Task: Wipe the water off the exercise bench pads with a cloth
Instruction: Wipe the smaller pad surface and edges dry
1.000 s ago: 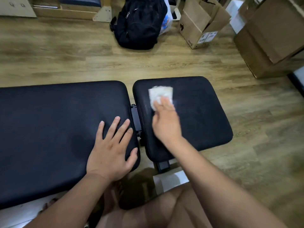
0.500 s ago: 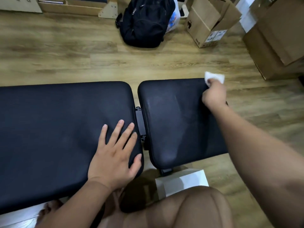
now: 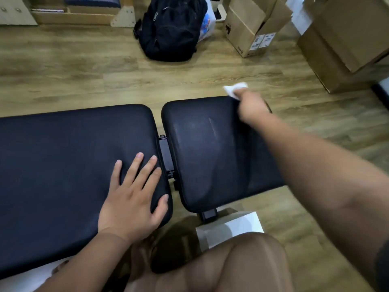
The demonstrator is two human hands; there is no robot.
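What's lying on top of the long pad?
The left hand, flat with fingers spread, near the right end of the long pad. Anything beneath the palm is hidden.

The cloth (image 3: pixel 233 88) is small, white and bunched (motion blur hides its folds). It is pinched in the right hand (image 3: pixel 251 106) and sticks out beyond the fingers, over the far edge of the short pad (image 3: pixel 210 154). This pad is black with rounded corners and faint pale streaks, and it lies flat beneath that hand and to its left. The long pad (image 3: pixel 63 165) is also black and flat. It lies under the left hand (image 3: pixel 132 205), which rests spread on its near right corner. A narrow gap separates the two pads.
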